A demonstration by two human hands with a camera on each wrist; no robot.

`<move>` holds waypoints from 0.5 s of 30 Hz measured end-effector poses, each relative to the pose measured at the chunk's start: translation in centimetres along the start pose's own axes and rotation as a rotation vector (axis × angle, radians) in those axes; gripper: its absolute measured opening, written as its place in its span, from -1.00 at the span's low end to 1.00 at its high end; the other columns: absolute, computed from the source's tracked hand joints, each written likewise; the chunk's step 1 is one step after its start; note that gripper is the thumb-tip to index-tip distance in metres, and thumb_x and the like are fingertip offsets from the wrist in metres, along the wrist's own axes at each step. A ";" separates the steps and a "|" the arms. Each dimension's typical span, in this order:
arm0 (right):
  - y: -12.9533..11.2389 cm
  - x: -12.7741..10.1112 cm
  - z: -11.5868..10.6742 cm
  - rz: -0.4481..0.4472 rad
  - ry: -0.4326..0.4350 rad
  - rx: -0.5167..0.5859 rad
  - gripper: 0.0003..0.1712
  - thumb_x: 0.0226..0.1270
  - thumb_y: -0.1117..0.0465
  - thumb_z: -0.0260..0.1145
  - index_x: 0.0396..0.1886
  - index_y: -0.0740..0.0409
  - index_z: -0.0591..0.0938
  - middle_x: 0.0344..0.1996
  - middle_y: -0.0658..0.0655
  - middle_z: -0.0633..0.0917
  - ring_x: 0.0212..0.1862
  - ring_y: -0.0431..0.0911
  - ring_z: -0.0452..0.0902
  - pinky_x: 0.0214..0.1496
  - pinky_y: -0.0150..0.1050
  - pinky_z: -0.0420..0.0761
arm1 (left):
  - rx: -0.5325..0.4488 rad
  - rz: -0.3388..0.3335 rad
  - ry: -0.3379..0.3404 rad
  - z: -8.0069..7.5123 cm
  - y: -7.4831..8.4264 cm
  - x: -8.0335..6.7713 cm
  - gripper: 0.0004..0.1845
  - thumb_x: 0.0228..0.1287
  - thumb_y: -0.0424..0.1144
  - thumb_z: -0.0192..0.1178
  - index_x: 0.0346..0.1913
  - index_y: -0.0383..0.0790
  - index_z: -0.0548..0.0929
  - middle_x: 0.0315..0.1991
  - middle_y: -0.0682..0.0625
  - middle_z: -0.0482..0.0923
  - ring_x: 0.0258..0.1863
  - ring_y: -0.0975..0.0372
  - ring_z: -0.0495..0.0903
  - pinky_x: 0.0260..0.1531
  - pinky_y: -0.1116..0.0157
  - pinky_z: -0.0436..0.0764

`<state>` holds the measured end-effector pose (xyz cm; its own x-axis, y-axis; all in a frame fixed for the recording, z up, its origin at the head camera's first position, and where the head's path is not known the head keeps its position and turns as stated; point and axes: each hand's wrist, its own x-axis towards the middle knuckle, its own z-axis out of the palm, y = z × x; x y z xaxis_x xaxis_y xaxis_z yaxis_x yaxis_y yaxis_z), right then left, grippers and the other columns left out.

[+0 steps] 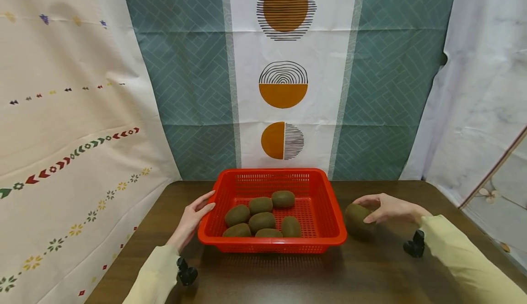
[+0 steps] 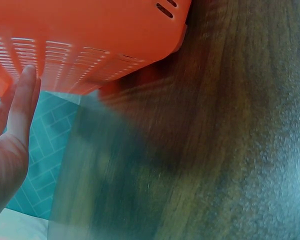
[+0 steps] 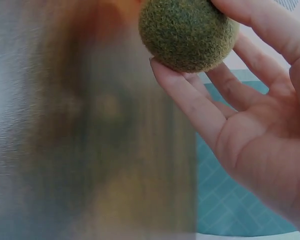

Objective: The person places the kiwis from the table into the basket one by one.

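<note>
A red plastic basket (image 1: 334, 224) sits mid-table with several brown-green kiwis (image 1: 261, 221) inside. My left hand (image 1: 196, 215) lies against the basket's left rim with straight fingers; in the left wrist view its fingertips (image 2: 26, 85) touch the basket wall (image 2: 85, 45). My right hand (image 1: 380, 205) holds one more kiwi (image 1: 356, 218) on the table just right of the basket. The right wrist view shows that kiwi (image 3: 186, 34) pinched between my thumb and fingers (image 3: 190, 100).
The dark wooden table (image 1: 370, 272) runs to a patterned cloth backdrop (image 1: 284, 80) behind the basket. Cloth hangs at the left (image 1: 61, 157) and right (image 1: 473, 112) sides. Bare tabletop lies in front of the basket.
</note>
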<state>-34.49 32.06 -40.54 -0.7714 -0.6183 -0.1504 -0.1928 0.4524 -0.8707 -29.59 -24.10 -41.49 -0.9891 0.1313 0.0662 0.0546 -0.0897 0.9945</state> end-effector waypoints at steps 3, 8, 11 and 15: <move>-0.7 0.1 -0.6 -0.011 -0.001 -0.013 -0.40 0.13 0.28 0.31 0.20 0.20 0.40 0.20 0.30 0.30 0.24 0.31 0.01 -0.10 -0.04 0.51 | -0.002 0.004 -0.008 0.0 0.0 0.0 -0.44 0.25 -0.29 0.14 0.30 -0.26 0.27 0.18 -0.31 0.28 0.02 -0.14 0.41 -0.17 0.06 0.50; -2.9 0.3 -2.0 -0.047 0.012 -0.068 -0.39 0.14 0.28 0.31 0.21 0.21 0.38 0.20 0.29 0.31 0.24 0.28 0.02 -0.07 -0.07 0.50 | 0.000 0.007 -0.009 0.0 -0.1 0.1 -0.45 0.26 -0.30 0.13 0.29 -0.26 0.27 0.18 -0.31 0.28 0.02 -0.14 0.41 -0.17 0.06 0.50; -4.4 0.7 -2.9 -0.079 0.021 -0.124 -0.38 0.14 0.26 0.32 0.22 0.21 0.37 0.19 0.28 0.33 0.24 0.27 0.04 -0.04 -0.13 0.49 | 0.002 0.009 -0.011 0.0 -0.1 0.0 -0.45 0.26 -0.29 0.13 0.29 -0.26 0.27 0.17 -0.31 0.29 0.01 -0.13 0.42 -0.17 0.06 0.50; -6.3 1.4 -3.6 -0.114 0.022 -0.151 -0.37 0.12 0.26 0.34 0.22 0.20 0.38 0.18 0.25 0.35 0.24 0.24 0.04 -0.02 -0.15 0.47 | 0.013 0.023 -0.019 -0.1 -0.1 0.0 -0.44 0.26 -0.28 0.13 0.30 -0.27 0.25 0.18 -0.32 0.28 0.00 -0.12 0.44 -0.18 0.06 0.50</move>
<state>-36.52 30.68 -33.57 -0.7524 -0.6573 -0.0432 -0.3672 0.4730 -0.8009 -29.61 -24.19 -41.64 -0.9849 0.1478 0.0905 0.0792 -0.0802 0.9936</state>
